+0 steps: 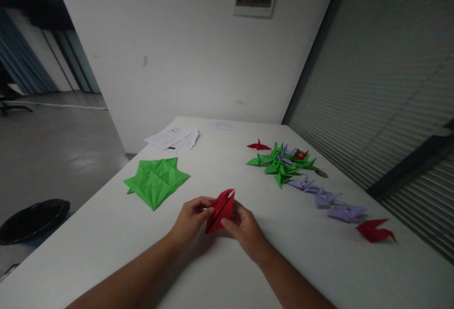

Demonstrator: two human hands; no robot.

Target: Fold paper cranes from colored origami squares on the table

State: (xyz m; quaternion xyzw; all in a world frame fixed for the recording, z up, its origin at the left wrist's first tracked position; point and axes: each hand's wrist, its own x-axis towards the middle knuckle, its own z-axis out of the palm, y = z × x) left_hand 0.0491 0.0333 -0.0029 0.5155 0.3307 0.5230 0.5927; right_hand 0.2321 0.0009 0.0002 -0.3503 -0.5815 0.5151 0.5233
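A partly folded red paper piece [220, 209] stands on its edge on the white table [106, 233], its two points aimed up and away from me. My left hand [191, 219] pinches its left side with thumb and fingers. My right hand [244, 228] pinches its right side, the thumb pressed on the lower fold. Both forearms reach in from the bottom of the view.
A stack of creased green sheets [156, 181] lies to the left. Folded green, purple and red cranes [283, 162] pile at the right, with purple cranes [345, 212] and a red crane [374, 231] nearer. White papers [173, 138] sit at the far edge. A black bin [33, 219] is on the floor.
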